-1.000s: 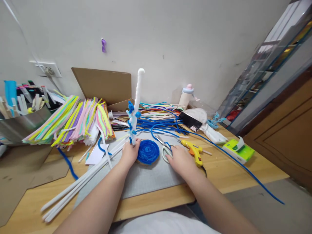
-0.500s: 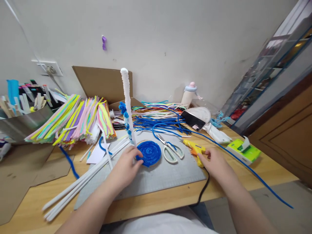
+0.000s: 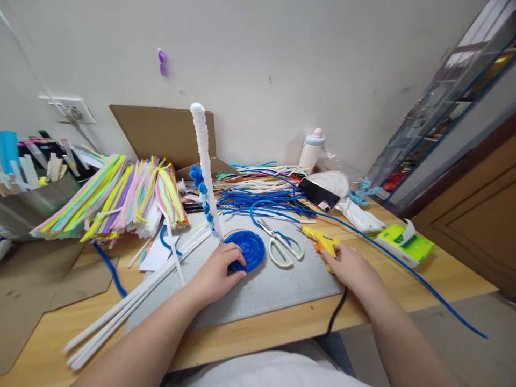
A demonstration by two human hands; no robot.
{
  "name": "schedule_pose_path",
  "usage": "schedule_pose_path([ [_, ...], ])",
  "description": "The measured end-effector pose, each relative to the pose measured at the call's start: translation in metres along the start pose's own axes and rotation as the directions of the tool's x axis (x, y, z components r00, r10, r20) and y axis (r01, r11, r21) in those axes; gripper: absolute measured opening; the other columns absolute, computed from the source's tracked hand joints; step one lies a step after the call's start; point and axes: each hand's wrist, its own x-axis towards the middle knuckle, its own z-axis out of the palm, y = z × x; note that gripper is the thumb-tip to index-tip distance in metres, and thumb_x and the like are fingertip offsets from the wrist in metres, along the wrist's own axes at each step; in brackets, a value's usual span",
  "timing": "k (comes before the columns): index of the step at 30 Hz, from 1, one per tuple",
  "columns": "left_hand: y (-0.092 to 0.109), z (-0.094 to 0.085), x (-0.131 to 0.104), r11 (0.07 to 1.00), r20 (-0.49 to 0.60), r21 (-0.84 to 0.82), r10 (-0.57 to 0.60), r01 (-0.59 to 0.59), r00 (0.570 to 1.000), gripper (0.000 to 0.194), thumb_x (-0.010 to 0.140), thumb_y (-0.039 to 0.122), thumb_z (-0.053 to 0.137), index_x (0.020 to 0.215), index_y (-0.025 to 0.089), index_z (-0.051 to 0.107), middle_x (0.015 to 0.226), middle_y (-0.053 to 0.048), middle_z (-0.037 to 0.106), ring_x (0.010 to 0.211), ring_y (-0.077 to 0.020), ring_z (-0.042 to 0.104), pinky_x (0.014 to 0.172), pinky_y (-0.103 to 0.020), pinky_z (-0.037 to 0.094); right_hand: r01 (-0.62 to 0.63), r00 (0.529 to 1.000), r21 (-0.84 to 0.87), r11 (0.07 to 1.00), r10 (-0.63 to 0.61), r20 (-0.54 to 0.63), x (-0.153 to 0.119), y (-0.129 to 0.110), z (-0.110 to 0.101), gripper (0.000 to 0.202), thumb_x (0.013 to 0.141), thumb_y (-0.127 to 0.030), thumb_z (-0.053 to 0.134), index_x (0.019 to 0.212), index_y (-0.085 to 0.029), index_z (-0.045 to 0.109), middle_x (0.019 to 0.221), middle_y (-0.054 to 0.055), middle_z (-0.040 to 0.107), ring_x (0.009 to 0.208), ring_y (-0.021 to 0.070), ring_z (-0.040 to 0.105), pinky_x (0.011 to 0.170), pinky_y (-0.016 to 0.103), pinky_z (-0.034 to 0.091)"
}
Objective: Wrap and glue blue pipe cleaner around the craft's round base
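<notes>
A round disc coiled from blue pipe cleaner (image 3: 252,252) lies on the grey cutting mat (image 3: 258,295). My left hand (image 3: 220,269) grips its left edge, fingers on top and thumb at the near side. From the disc's far left edge rises a tall white fuzzy post (image 3: 202,150), with a blue and white twisted pipe-cleaner strand (image 3: 205,196) along its left side. My right hand (image 3: 349,263) is wrapped round the handle of a yellow glue gun (image 3: 322,239), whose nozzle points left. Scissors (image 3: 282,247) with pale handles rest between the disc and the glue gun.
Bundles of coloured pipe cleaners (image 3: 108,204) and a holder of pens and sticks (image 3: 38,199) stand left. White rods (image 3: 133,306) cross the mat's left side. Blue pipe cleaners (image 3: 262,199), a phone (image 3: 318,194) and a bottle (image 3: 312,150) are behind; a green tissue pack (image 3: 405,244) sits right.
My left hand has moved its fingers further over the blue disc. My right hand has closed more fully round the glue gun's handle. The view has shifted slightly.
</notes>
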Motion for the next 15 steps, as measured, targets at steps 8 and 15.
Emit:
schedule_pose_path([
  [8,0.000,0.009,0.000,0.999,-0.053,0.030,-0.032,0.034,0.998,0.014,0.074,0.013,0.061,0.084,0.021,0.054,0.100,-0.003,0.056,0.098,-0.0203,0.049,0.087,-0.035,0.040,0.000,1.000,-0.005,1.000,0.000,0.021,0.001,-0.001,-0.003,0.051,0.082,-0.060,0.039,0.094,-0.016,0.060,0.087,0.015,0.067,0.082,0.0280,0.063,0.061,0.032,0.041],
  [15,0.000,0.013,-0.002,0.999,-0.064,0.047,-0.020,0.023,0.998,0.016,0.073,0.012,0.060,0.084,0.021,0.052,0.100,-0.003,0.055,0.099,-0.0205,0.049,0.087,-0.035,0.040,0.260,0.913,0.121,0.958,-0.203,-0.353,-0.028,-0.038,-0.028,0.029,0.086,-0.042,0.047,0.101,-0.020,0.058,0.105,0.011,0.063,0.091,0.0253,0.061,0.068,0.033,0.045],
])
